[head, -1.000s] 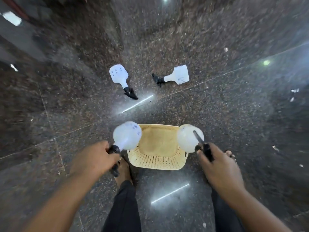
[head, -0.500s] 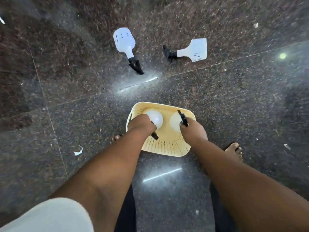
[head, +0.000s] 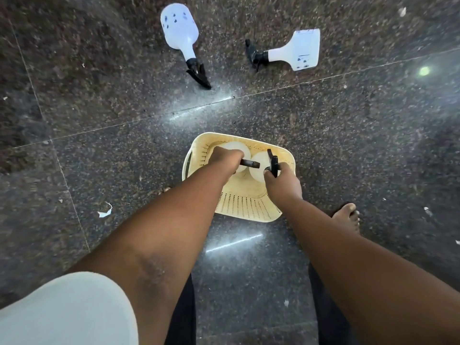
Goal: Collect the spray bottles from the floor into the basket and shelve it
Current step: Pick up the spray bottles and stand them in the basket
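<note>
Cream basket [head: 246, 207] now receiving two bottles, left hand [head: 225, 159] and right hand [head: 281, 181] each gripping one; two spray bottles [head: 180, 31] remaining beyond basket.

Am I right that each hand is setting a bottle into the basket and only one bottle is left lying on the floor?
Not quite. The head view shows two bottles left on the floor, a round bottle and a flat bottle. The rest holds: the left hand and right hand each grip a bottle inside the basket.

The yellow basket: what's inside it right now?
Two white spray bottles, one under the left hand, the other under the right hand. The basket floor beneath them is hidden.
</note>
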